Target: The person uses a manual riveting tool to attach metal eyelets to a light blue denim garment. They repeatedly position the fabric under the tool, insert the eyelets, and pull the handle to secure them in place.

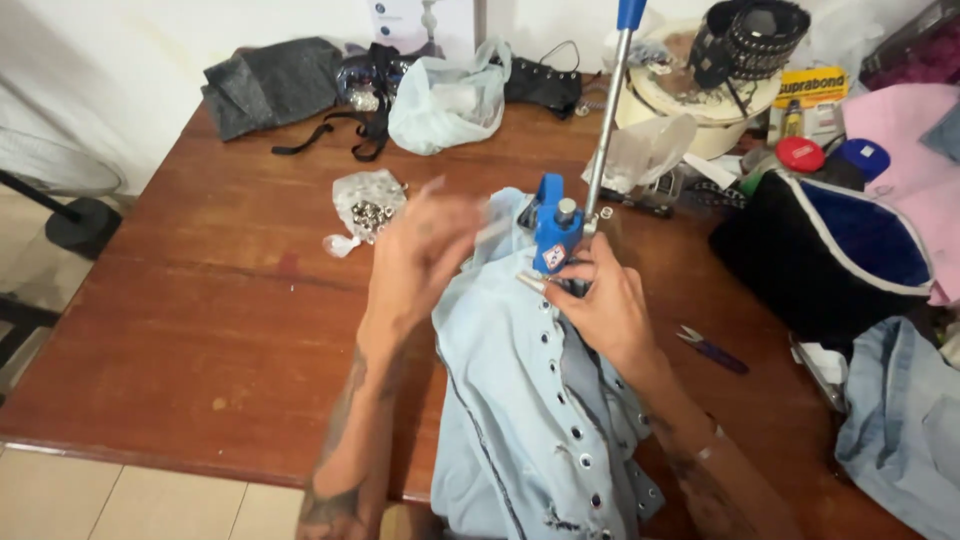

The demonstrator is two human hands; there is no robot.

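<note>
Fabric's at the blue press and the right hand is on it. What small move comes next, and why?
Probably bring the blurred left hand down to flatten the pale denim. The right hand pinches the edge under the blue press, and the row of eyelets ends just short of it.

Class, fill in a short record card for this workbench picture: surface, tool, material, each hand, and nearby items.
Surface: brown wooden table
Tool: blue hand press with long metal lever
Material: pale blue denim garment with a row of metal eyelets, lying under the press
Left hand: left hand, blurred, raised over the garment's edge; grip cannot be told
Right hand: right hand, fingers pressing the denim at the press base
Nearby: small clear bag of silver eyelets; purple-handled thread snips
</note>
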